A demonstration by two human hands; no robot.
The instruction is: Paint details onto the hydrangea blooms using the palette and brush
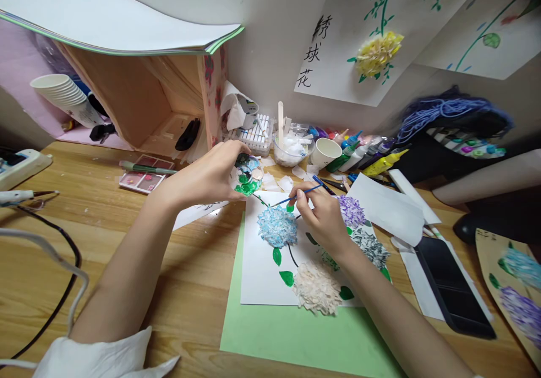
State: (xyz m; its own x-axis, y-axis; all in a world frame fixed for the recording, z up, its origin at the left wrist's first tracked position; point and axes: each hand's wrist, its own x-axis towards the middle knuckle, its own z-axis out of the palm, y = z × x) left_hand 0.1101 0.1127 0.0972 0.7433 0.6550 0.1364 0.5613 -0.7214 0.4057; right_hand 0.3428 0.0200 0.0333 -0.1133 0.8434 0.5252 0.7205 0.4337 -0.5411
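White paper [258, 288], flat on a green sheet [239, 333] at a wooden desk [190, 310], with the floral picture apparently well advanced. Already in place: a light blue flower head [278, 227], a cream flower head [318, 289], a purple flower head [351, 211] and a grey-and-white flower head [370, 247], plus a patch of green petals [327, 258] partly hidden behind the right forearm [389, 296]. Also done: a dark curved stem [291, 254] below the blue bloom and several leaves [286, 278] filled in solid green. Pinched between the fingers of the right hand [319, 214], a slim blue paintbrush [298, 195], angled toward the top left of the page, with its tip beside a thin dark sprig [261, 200] flecked with green. Clasped in the curled left hand [211, 167], just off that corner, a round paint palette [248, 183] smeared with green and black. Probably left: small foliage along the sprig, judging by the sparse flecks and the green paint at hand. Impossible to tell, beneath the forearm, how much remains unpainted.
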